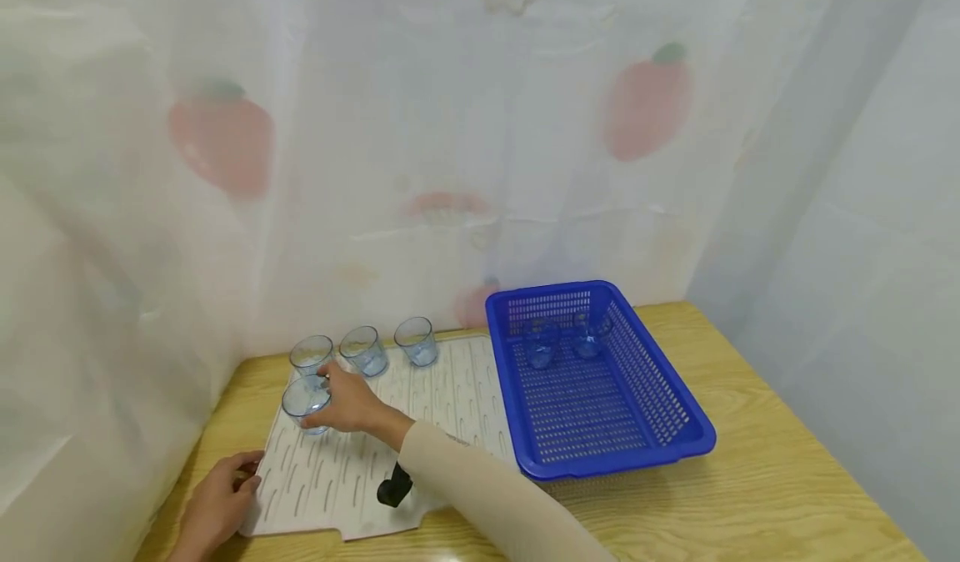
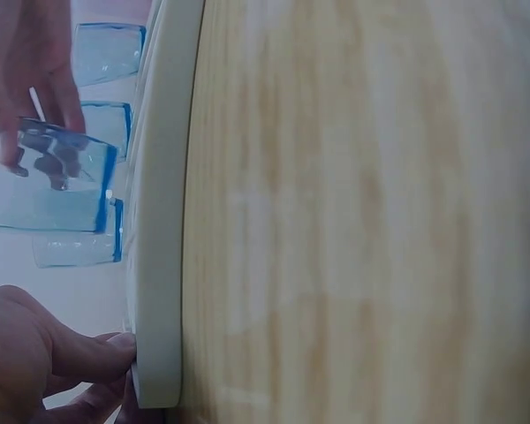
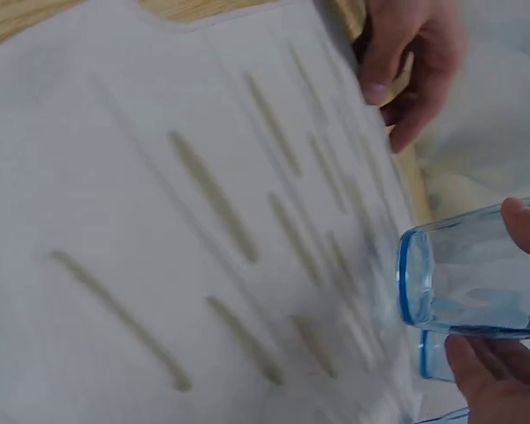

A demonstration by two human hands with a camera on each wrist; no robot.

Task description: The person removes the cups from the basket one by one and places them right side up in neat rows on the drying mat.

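My right hand (image 1: 348,399) grips a clear bluish drinking glass (image 1: 303,397) near the rim, upright over the left part of a white grooved drainboard (image 1: 375,479). In the right wrist view, thumb and fingers lie on opposite sides of that glass (image 3: 473,274), its thick blue base close over the board. At the board's near left corner, my left hand (image 1: 217,499) pinches the edge, thumb (image 2: 106,353) on top in the left wrist view. Three more glasses stand along the board's back edge: one (image 1: 311,351) right behind the held glass, another (image 1: 363,352) beside it, a third (image 1: 416,343) further right.
A blue perforated plastic basket (image 1: 525,441) stands right of the drainboard, with two glasses, one (image 1: 540,349) and another (image 1: 588,341), at its far end. Wooden tabletop (image 1: 787,479) shows around both. Translucent sheeting with strawberry prints (image 1: 450,128) hangs behind and at the sides.
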